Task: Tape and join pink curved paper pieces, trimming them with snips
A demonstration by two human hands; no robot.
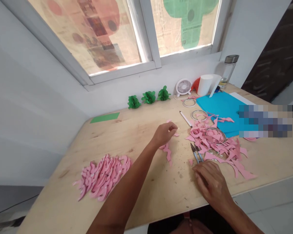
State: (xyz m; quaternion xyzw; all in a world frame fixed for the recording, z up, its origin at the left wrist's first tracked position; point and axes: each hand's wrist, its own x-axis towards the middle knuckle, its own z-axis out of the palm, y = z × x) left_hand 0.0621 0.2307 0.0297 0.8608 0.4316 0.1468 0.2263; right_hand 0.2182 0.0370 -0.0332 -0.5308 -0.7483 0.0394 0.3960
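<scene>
My left hand (164,133) is raised a little over the middle of the table, its thumb and fingertips pinched together; whatever is between them is too small to make out. Below it lies a wavy pink paper scrap (168,153), partly covered by the hand. My right hand (210,180) is low near the front edge, fingers curled around the rear end of small snips (197,153), whose dark blades point away from me. Beyond the snips spreads a heap of pink paper offcuts (219,143). Left of my forearm sits a pile of curved pink cutouts (109,177).
Rolls of tape (199,115) and a white pen (186,119) lie by the offcuts. Blue sheets (224,104), a white paper roll (205,84), a small fan (183,87) and a glass bottle (228,73) are behind. Green paper shapes (148,97) line the wall near a green strip (104,117).
</scene>
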